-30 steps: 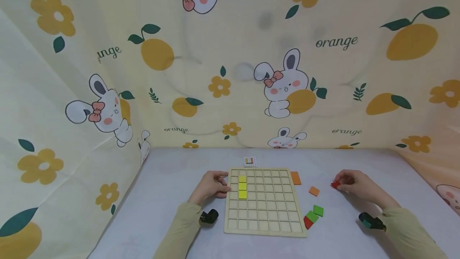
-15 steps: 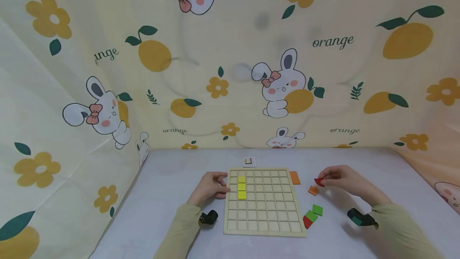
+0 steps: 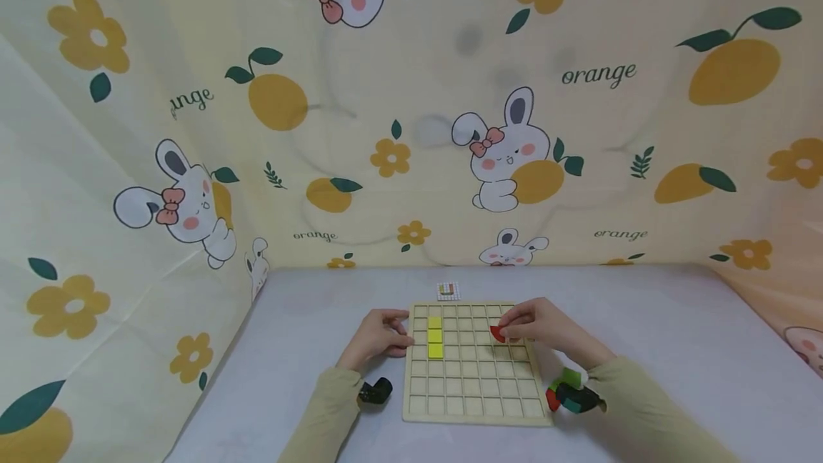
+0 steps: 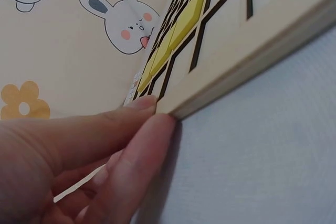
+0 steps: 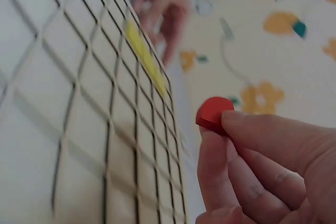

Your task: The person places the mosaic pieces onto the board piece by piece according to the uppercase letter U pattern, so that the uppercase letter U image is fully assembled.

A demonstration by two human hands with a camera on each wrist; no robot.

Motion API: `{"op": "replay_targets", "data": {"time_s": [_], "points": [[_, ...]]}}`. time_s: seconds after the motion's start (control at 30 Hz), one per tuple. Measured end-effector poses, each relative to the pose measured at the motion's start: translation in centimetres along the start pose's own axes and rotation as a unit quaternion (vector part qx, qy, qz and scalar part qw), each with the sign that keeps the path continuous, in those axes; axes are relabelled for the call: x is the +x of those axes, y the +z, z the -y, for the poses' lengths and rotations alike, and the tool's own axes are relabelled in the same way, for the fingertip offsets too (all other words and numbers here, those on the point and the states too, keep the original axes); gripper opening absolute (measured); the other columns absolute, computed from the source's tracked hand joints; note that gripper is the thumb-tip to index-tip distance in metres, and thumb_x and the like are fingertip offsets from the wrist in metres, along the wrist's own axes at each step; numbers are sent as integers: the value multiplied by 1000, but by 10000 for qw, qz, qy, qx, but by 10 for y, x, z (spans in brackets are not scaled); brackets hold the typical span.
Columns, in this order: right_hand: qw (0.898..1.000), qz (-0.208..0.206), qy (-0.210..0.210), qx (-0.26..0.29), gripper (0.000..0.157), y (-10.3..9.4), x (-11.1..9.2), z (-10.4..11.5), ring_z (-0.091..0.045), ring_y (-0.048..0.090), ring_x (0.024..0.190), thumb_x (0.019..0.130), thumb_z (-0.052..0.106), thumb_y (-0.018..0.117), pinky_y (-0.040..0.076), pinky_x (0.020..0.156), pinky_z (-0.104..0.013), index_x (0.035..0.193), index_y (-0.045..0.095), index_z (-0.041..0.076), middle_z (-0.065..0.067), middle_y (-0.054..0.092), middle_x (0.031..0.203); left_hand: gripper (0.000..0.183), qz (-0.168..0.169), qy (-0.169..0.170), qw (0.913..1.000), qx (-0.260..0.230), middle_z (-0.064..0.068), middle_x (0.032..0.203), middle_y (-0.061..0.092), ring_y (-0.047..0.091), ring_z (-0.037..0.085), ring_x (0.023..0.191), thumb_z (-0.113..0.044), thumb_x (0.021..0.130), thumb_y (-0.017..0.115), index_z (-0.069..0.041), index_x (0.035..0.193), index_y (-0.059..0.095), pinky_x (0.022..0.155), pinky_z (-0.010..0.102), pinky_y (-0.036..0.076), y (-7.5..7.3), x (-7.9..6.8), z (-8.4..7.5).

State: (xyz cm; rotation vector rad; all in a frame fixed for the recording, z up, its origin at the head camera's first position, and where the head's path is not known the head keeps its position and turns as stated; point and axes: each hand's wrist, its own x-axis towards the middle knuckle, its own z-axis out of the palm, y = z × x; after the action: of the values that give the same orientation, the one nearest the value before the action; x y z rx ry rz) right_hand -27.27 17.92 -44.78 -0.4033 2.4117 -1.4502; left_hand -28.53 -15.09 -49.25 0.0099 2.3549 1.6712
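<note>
A square-grid wooden board (image 3: 450, 388) lies on the table with three yellow square tiles (image 3: 435, 336) in a row near its left side. My left hand (image 3: 378, 334) is at the board's left edge; in the left wrist view its thumb and a finger grip the rim. Over the board's upper right part, my right hand (image 3: 540, 324) pinches a red tile with a curved edge (image 5: 215, 111) between thumb and finger. The right wrist view shows that tile raised above the grid. Beyond the board's far edge lies a small pattern card (image 3: 448, 291).
Right of the board's near corner, a green tile (image 3: 571, 377) and a red tile (image 3: 551, 400) are partly hidden behind the right wrist camera (image 3: 579, 399). A printed cloth (image 3: 411, 184) walls the table (image 3: 669, 320) at the back and sides.
My right hand has carried the red tile leftward from the table to above the board. The right arm now covers the orange tiles. My left hand has stayed at the board's edge.
</note>
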Motion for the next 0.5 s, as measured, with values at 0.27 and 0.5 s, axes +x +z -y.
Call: {"op": "replay_targets", "data": {"time_s": [0.27, 0.5], "points": [[9972, 425, -540, 291, 17, 55, 16, 15, -18, 64, 73, 83, 13, 75, 54, 65, -31, 92, 72, -1, -7, 71, 80, 63, -8, -24, 10000, -17, 11, 90, 60, 64, 17, 65, 4, 73, 79, -2, 131, 56, 59, 31, 60, 0, 0, 0], [9982, 373, -447, 143, 11, 91, 20, 17, -15, 59, 67, 82, 13, 76, 50, 56, -26, 89, 73, 5, -3, 69, 79, 62, 29, -30, 10000, -35, 11, 89, 60, 64, 18, 66, 3, 73, 80, -3, 130, 57, 59, 31, 60, 1, 2, 1]]}}
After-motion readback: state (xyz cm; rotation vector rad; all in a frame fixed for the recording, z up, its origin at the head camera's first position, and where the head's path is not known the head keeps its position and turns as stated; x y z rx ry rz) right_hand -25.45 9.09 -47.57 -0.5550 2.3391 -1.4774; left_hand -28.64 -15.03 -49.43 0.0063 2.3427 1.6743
